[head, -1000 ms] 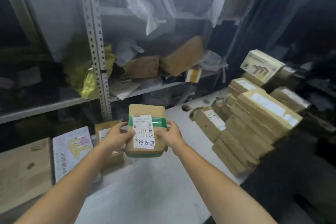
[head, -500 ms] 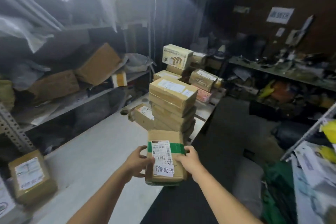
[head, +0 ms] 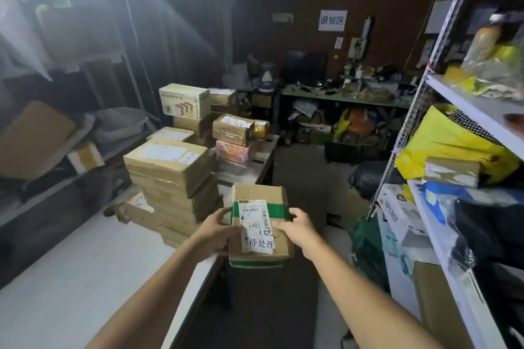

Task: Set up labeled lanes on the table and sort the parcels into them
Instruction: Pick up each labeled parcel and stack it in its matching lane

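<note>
I hold a brown cardboard parcel point(head: 261, 195) with a green tape band and a white label with handwritten characters. My left hand point(head: 217, 231) grips its left edge and my right hand point(head: 295, 228) grips its right edge. The parcel hangs in the air just past the front right edge of the white table point(head: 85, 263). A tall stack of flat brown parcels point(head: 170, 176) stands on the table just left of it. More parcels point(head: 232, 129) are piled at the table's far end.
A white shelving rack point(head: 442, 207) with a yellow bag point(head: 442, 142) and boxes stands close on the right. Grey shelves point(head: 56, 156) with parcels line the left. A dark floor aisle point(head: 306, 178) runs ahead to a cluttered bench point(head: 346, 98) under a wall sign point(head: 332, 20).
My view has swung right, from the left shelves toward the aisle and back wall. The parcel, still held by both hands, has moved from above the table to beyond its edge.
</note>
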